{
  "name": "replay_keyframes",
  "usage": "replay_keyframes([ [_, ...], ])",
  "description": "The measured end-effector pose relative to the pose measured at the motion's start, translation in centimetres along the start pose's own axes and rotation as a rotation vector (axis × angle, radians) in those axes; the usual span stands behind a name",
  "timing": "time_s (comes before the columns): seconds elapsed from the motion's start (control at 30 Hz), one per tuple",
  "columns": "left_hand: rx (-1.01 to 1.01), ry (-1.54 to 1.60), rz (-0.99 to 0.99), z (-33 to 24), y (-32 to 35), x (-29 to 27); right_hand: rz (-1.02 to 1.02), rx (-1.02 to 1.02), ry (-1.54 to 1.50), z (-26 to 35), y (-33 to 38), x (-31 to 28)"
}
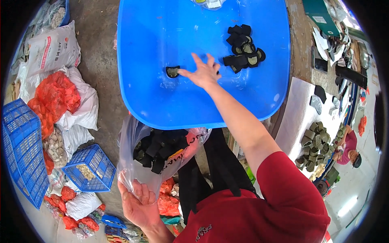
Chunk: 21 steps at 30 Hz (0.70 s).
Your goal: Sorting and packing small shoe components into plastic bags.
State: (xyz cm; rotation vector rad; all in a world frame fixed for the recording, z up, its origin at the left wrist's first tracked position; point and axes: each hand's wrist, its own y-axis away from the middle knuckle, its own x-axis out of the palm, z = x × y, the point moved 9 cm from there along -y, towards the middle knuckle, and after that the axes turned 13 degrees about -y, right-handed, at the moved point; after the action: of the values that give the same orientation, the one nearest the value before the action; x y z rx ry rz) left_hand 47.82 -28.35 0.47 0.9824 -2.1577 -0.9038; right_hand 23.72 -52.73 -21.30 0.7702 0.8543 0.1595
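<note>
Fingers (190, 73) of my right hand (204, 75) were spread, holding nothing, just touching 1 small black piece (172, 71) in the blue tub (154, 101); it could have skidded away. My left hand (137, 202) pinched the plastic bag (133, 162), which might have slipped.

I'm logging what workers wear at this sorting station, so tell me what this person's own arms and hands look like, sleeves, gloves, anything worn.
Both hands are bare, with no gloves, rings or watch visible: the left hand and the right hand. The right forearm is uncovered up to a short red fabric sleeve at the upper arm. It belongs to a red top with a small dark marking on the chest. The left arm shows no sleeve in view.
</note>
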Motion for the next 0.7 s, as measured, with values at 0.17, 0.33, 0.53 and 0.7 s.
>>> replay_keyframes([
  [0.17, -0.003, -0.012, 0.072, 0.2, -0.1, 0.2, 0.019, -0.133, 0.177, 2.1, 0.6, 2.9],
  [0.33, -0.011, 0.003, -0.008, 0.2, -0.1, 0.3, -0.021, -0.425, 0.318, 2.4, 0.4, 3.6],
  [0.53, -0.008, -0.005, 0.043, 0.3, -0.2, 0.5, -0.072, -0.451, 0.24, -1.7, -0.3, 2.1],
  [0.7, -0.013, -0.03, 0.126, 0.3, -0.1, 0.5, -0.055, -0.52, 0.178, 1.8, 0.6, 1.8],
])
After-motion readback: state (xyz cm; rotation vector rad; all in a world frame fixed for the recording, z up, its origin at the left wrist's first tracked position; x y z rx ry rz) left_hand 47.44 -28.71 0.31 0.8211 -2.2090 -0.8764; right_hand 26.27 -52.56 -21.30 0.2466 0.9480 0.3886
